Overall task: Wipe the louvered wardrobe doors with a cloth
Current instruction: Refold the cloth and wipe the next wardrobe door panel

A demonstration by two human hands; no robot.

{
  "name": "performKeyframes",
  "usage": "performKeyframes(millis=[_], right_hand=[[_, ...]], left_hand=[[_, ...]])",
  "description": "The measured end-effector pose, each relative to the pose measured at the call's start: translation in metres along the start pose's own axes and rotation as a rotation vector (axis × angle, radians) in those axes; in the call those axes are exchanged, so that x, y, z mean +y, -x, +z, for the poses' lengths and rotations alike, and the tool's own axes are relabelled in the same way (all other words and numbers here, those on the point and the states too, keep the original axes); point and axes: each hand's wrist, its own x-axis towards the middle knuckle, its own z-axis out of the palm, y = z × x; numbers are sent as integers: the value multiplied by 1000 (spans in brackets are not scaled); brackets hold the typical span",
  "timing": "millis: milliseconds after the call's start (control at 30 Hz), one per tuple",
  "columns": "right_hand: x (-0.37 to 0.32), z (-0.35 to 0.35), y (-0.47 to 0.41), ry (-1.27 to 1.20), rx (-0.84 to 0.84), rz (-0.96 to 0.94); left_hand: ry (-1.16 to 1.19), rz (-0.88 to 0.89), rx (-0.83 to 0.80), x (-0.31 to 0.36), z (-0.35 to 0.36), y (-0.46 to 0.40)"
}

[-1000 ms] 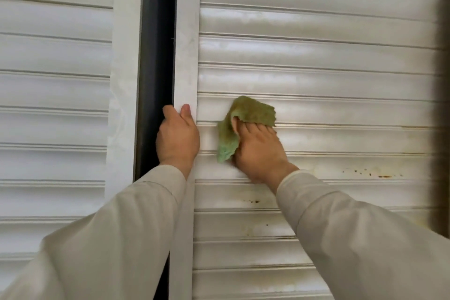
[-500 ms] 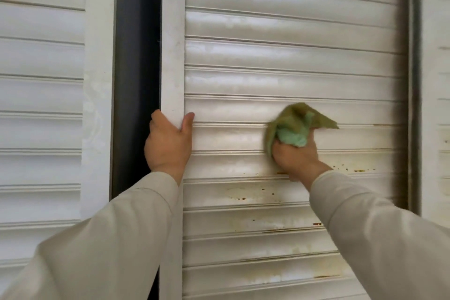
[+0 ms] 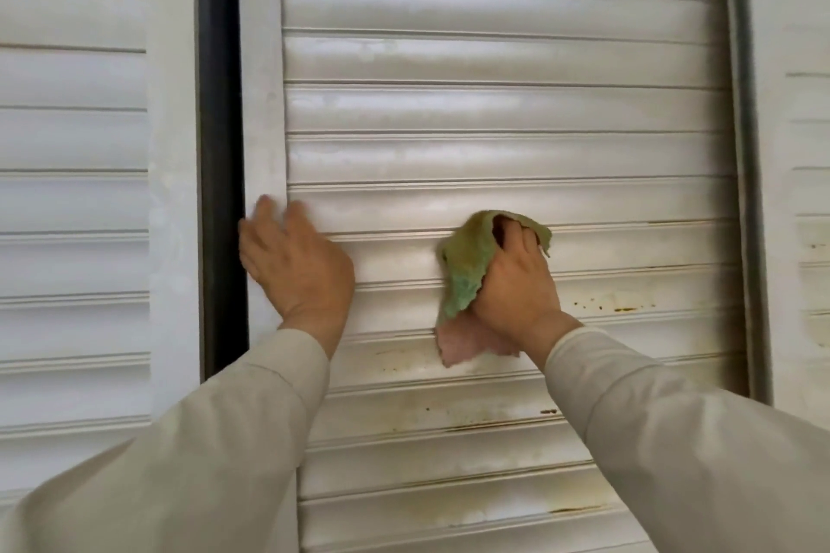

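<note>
- The left hand (image 3: 296, 265) lies flat on the middle door (image 3: 494, 112), fingers straight and spread, blurred at the tips. It holds nothing; its fingers rest on the door's left frame strip (image 3: 262, 103) and its palm on the first slats beside it.
- Left of that hand runs a dark gap (image 3: 220, 148) between doors; what is inside it cannot be made out.
- Further left stands the left door (image 3: 76, 193), white and louvered, its slats looking clean.
- The right hand (image 3: 516, 283) grips the cloth (image 3: 465, 274) bunched against the slats, near the middle of the middle door and just right of the left hand; the two hands are apart.
- The cloth is green over most of its surface, with a pinkish corner hanging below the hand and touching the slat under it. A fold of it wraps over the fingertips.
- Both arms wear pale beige sleeves (image 3: 673, 440) coming up from the bottom edge.
- The slats above the hands look streaked but mostly clean; those below and to the right of the cloth carry brown specks and yellowish stains (image 3: 624, 308).
- A dark, grimy upright edge (image 3: 736, 148) marks the right side of the middle door.
- At the far right a sliver of the right door (image 3: 804, 148) shows, also louvered, with faint staining on its lower slats.
</note>
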Motion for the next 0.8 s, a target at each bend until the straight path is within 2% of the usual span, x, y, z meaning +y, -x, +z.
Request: performKeyframes(millis=[67, 133, 200, 367, 600, 667, 800], right_hand=[[-15, 1, -1, -10, 1, -66], [-30, 3, -4, 18, 23, -128], [-39, 4, -4, 1, 59, -138], [-30, 15, 6, 55, 163, -134], [15, 3, 1, -18, 287, -3], [36, -1, 0, -29, 291, 42], [77, -12, 0, -88, 294, 190]], left_hand=[[7, 351, 4, 0, 9, 19], [-10, 478, -138, 2, 16, 32], [-51, 439, -221, -3, 21, 36], [-127, 295, -247, -36, 21, 38], [-230, 308, -372, -53, 5, 29], [-226, 292, -366, -55, -1, 27], [-185, 114, -292, -51, -12, 23]])
